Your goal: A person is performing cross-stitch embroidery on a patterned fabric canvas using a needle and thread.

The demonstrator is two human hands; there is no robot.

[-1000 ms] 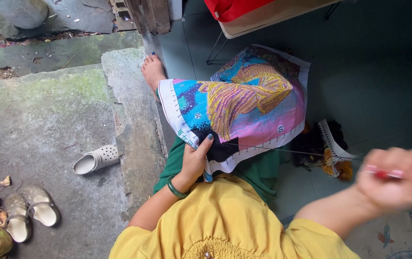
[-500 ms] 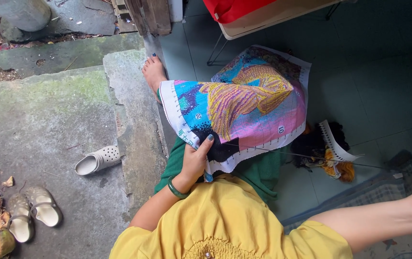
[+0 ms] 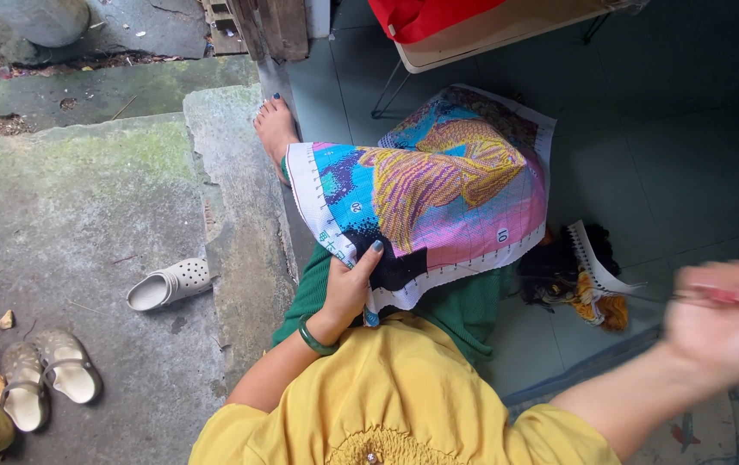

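Observation:
A colourful cross-stitch canvas [image 3: 438,189] with a white gridded border drapes over my raised knee. My left hand [image 3: 348,288], with a green bangle on the wrist, grips the canvas at its lower left edge, thumb on top. My right hand [image 3: 723,319] is blurred at the right edge, fingers pinched on a thin reddish needle-like tool [image 3: 714,297]; a thread appears to run from it toward the canvas. I wear a yellow top and green trousers. My bare foot [image 3: 276,125] rests by the stone step.
A bundle of coloured threads on a white card [image 3: 589,284] lies on the green tiled floor beside my leg. A stone step [image 3: 240,215] is on the left, with a white clog [image 3: 167,284] and beige sandals [image 3: 46,379]. A chair with a red cushion [image 3: 473,26] stands ahead.
My right hand swung out to the far right edge, then came back inward and up. The left hand and canvas have stayed still.

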